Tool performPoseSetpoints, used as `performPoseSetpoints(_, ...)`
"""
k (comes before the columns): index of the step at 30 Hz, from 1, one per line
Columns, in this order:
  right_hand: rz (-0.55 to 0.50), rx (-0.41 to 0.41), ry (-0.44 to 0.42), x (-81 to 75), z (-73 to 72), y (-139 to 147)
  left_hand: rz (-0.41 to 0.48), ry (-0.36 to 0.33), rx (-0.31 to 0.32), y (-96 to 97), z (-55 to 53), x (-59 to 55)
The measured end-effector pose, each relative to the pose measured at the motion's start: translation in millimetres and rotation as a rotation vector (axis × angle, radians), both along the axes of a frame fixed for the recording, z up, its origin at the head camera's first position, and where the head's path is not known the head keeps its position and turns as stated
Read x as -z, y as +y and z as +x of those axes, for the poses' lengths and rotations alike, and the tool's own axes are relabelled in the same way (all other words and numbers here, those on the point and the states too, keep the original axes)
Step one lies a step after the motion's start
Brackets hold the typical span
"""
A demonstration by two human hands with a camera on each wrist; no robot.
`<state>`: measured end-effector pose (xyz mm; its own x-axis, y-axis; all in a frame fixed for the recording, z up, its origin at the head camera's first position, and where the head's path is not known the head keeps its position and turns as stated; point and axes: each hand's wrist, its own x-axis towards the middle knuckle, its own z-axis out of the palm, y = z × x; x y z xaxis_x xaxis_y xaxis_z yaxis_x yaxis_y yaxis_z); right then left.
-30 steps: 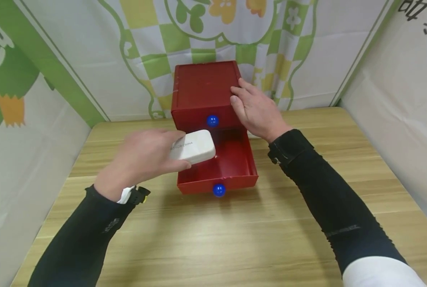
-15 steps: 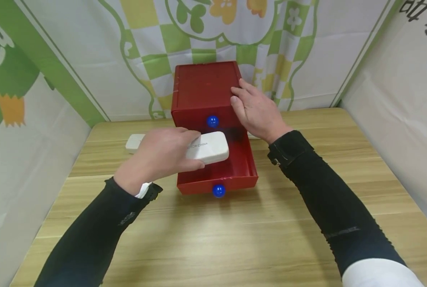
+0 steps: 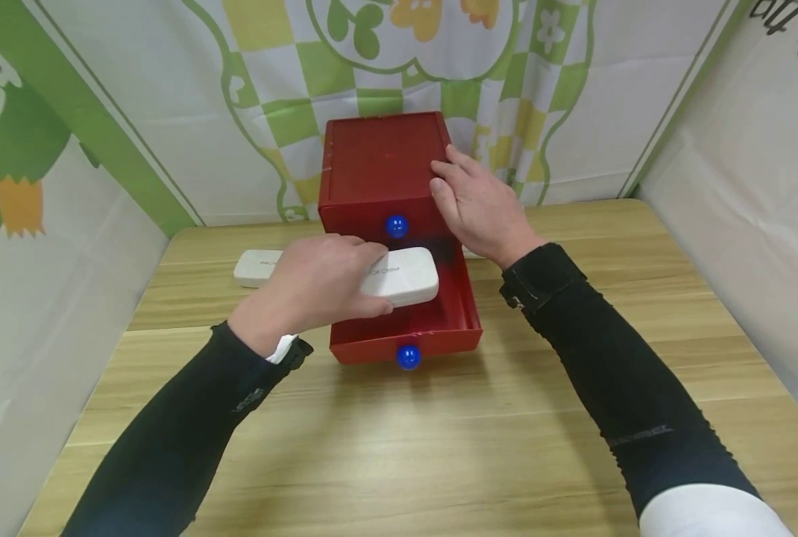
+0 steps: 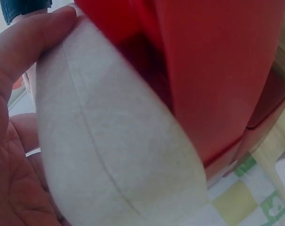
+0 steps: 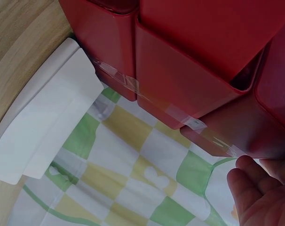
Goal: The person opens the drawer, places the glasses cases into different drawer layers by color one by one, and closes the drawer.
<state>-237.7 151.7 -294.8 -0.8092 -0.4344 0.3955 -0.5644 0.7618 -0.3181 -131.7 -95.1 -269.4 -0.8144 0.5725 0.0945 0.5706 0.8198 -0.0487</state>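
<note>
My left hand (image 3: 318,285) grips a white glasses case (image 3: 410,277) between thumb and fingers, with printed lettering on its lid. The case is over the pulled-out lower drawer (image 3: 372,348) of a red drawer box (image 3: 385,160). In the left wrist view a seam runs along the case's side (image 4: 109,122), close beside the red drawer wall (image 4: 217,75). My right hand (image 3: 482,205) rests against the box's upper right edge, fingers extended. The upper drawer is closed; each drawer front has a round blue knob (image 3: 409,357).
A second white case (image 3: 254,268) lies on the wooden table (image 3: 399,447) left of the box, partly hidden by my left hand. On the box's right side stands a white object (image 5: 53,113), mostly hidden in the head view. A patterned cloth (image 3: 278,97) hangs behind.
My left hand has moved right with the glasses case, farther over the drawer. The second white case on the table has come into view behind it. My right hand has stayed put.
</note>
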Motion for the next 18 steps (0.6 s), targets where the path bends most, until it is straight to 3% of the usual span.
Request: performPoseSetpoints(18, 0.018, 0.015, -0.024, -1.0, 0.6, 1, -0.040, -0.002, 0.032, 17.9, -12.3, 1.1)
